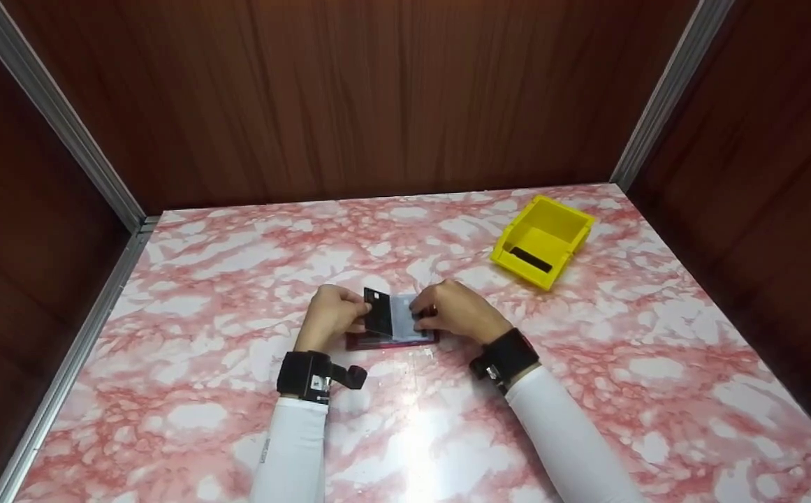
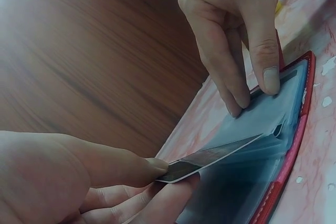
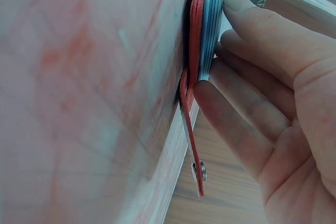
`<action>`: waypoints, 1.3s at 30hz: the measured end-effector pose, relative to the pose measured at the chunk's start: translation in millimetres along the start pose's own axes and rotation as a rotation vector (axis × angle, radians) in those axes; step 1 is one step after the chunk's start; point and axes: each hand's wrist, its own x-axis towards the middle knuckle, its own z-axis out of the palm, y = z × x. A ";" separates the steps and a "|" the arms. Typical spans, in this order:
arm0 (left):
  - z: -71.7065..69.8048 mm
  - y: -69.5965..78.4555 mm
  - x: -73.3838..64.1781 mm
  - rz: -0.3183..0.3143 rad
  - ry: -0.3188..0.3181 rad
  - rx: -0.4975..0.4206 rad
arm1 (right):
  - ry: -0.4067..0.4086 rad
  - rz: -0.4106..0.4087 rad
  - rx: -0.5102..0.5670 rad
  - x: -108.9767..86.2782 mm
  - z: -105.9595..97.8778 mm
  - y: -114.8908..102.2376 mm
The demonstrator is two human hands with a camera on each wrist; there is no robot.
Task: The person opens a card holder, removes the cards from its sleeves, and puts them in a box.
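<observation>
A red card holder [image 2: 310, 80] with clear plastic sleeves [image 2: 262, 109] lies spread open on the table. My left hand [image 1: 333, 312] pinches a black card [image 1: 377, 312] between thumb and fingers, tilted up over the holder's left side. In the left wrist view the card's far end meets the plastic near the fold. On the right-hand sleeves, the thumb and fingertips of my right hand [image 1: 457, 307] press down. The right wrist view shows these fingers [image 3: 239, 95] loosely extended along the stacked sleeve edges. A red strap [image 3: 191, 140] with a metal snap [image 3: 203, 171] sticks out from the holder.
A yellow bin [image 1: 543, 241] with a black strip on its front stands at the back right of the red-and-white marbled table [image 1: 223, 419]. Brown wood-look panels [image 1: 377, 98] with metal corner posts [image 1: 667, 91] enclose the back and sides.
</observation>
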 end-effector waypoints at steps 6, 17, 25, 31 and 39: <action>-3.7 2.2 0.6 -0.002 -0.001 0.028 | -0.011 0.013 0.000 0.3 0.3 0.4; 3.5 0.1 2.6 0.063 -0.014 -0.026 | -0.057 0.031 -0.035 0.5 -3.5 -5.2; 10.8 1.2 4.3 0.136 -0.043 -0.073 | -0.019 0.123 0.103 -1.1 -9.0 -2.5; 15.5 3.1 3.9 0.151 -0.036 -0.080 | 0.007 0.175 0.140 -0.6 -11.0 -4.6; 22.8 4.4 1.2 0.183 -0.043 -0.133 | 0.026 0.195 0.163 1.3 -10.9 -7.6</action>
